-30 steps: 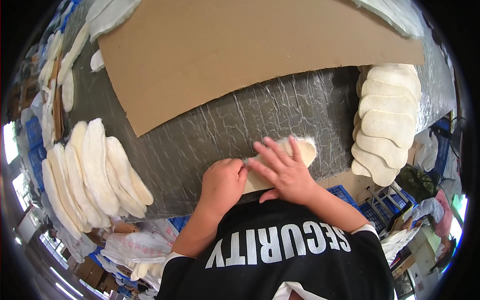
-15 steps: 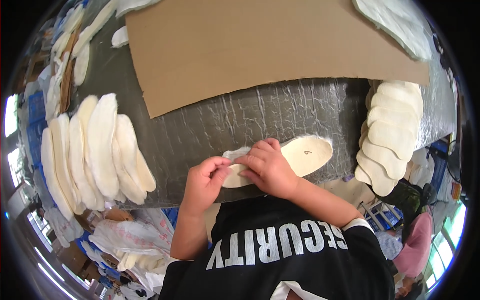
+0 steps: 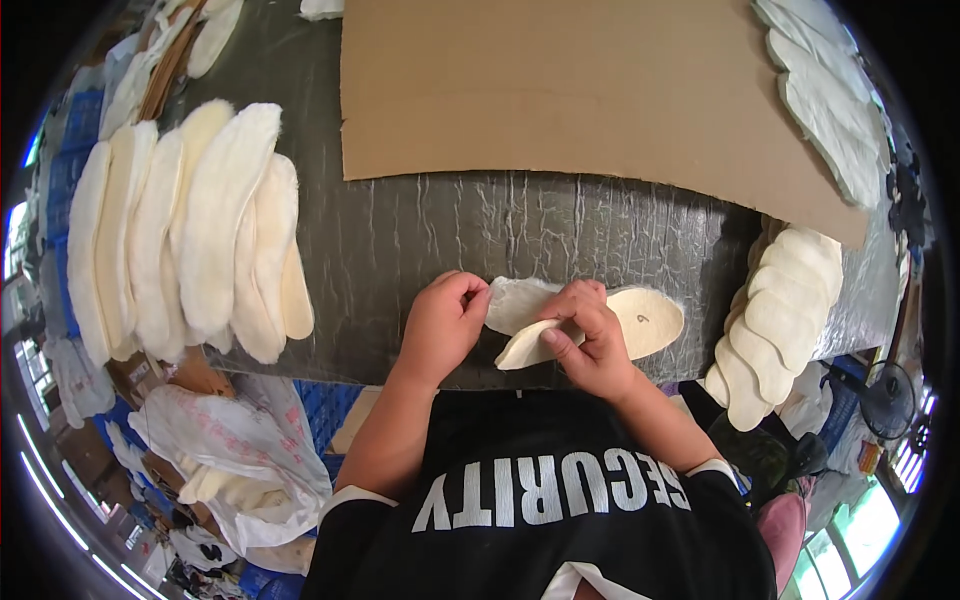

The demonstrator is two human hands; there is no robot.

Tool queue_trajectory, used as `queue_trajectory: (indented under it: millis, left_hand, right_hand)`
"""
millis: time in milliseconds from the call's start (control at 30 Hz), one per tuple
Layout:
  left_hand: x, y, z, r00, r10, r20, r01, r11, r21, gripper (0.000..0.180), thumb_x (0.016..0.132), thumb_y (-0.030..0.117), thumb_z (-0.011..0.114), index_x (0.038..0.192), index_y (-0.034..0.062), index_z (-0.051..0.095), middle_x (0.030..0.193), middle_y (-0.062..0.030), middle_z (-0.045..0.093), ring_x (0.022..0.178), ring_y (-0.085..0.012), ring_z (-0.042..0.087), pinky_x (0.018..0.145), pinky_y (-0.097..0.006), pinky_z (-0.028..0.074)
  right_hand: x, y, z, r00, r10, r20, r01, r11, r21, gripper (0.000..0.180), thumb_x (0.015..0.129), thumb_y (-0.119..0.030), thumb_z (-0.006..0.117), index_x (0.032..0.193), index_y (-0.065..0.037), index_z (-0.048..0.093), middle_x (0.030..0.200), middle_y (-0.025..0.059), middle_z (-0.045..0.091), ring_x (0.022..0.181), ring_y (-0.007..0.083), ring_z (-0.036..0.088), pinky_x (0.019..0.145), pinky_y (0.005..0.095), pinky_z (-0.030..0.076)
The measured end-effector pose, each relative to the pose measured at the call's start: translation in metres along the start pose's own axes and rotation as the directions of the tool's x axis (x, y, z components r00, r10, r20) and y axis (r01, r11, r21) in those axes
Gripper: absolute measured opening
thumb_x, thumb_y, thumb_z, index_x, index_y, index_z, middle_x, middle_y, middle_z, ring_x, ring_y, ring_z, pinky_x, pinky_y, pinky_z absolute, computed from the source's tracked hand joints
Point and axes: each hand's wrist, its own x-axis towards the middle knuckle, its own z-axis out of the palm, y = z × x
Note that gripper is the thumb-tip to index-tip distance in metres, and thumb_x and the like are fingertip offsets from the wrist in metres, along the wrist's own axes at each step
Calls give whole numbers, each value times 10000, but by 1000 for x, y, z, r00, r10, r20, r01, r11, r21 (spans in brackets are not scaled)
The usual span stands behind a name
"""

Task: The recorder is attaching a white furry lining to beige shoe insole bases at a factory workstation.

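A cream insole [image 3: 648, 322] with a dark mark lies near the table's front edge. Its left end [image 3: 525, 346] is bent up and back in my right hand [image 3: 592, 340], whose thumb and fingers close around it. Beneath and behind that raised end shows a white, fleecy-looking layer [image 3: 522, 303]. My left hand [image 3: 445, 325] is closed in a pinch at the white layer's left tip. What lies between its fingertips, if anything, is too small to make out.
Fluffy cream insoles [image 3: 225, 225] lie in an overlapping row at left. More smooth ones [image 3: 790, 300] overlap at right. A large cardboard sheet [image 3: 560, 95] covers the table's far part, with white fleecy pieces [image 3: 825, 100] on its right corner. An open plastic bag [image 3: 270, 440] stands below left.
My left hand has moved away from the right one, to the white layer's tip. The insole's left end is now raised and bent back in my right hand. The head view has shifted.
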Motion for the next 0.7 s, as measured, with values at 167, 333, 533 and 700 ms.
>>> queue_trajectory:
  millis: [167, 333, 533, 700]
  left_hand:
    - [-1, -7, 0, 998, -3, 60, 12, 987, -160, 114, 904, 66, 595, 951, -35, 618, 846, -23, 624, 733, -67, 539, 659, -216, 442]
    - [-7, -9, 2, 971, -118, 207, 216, 803, -556, 114, 930, 55, 550, 974, -26, 617, 871, -16, 622, 750, -67, 543, 697, -210, 448]
    - [-12, 4, -1, 972, -54, 229, 181, 791, -585, 111, 931, 52, 550, 979, -24, 614, 886, -16, 622, 783, -72, 547, 714, -215, 454]
    - [-14, 12, -2, 969, -3, 247, 150, 801, -580, 107, 933, 50, 541, 964, -26, 609, 876, -16, 609, 787, -82, 540, 723, -224, 450]
  right_hand:
    - [-4, 2, 2, 997, 39, -60, -40, 999, -22, 112, 823, -109, 656, 895, -63, 584, 840, 45, 578, 809, 220, 522, 832, 348, 336]
    - [-4, 1, 2, 993, 94, -69, -94, 996, 4, 105, 830, -89, 653, 903, -56, 584, 851, 47, 567, 813, 210, 507, 812, 331, 355]
    - [-6, 0, 5, 974, 192, -118, -185, 980, 72, 102, 811, -85, 667, 879, -64, 595, 842, 47, 594, 807, 226, 524, 812, 344, 360]
    - [-9, 4, 7, 953, 266, -143, -248, 959, 135, 99, 817, -91, 669, 882, -59, 601, 823, 56, 577, 805, 219, 518, 801, 334, 368]
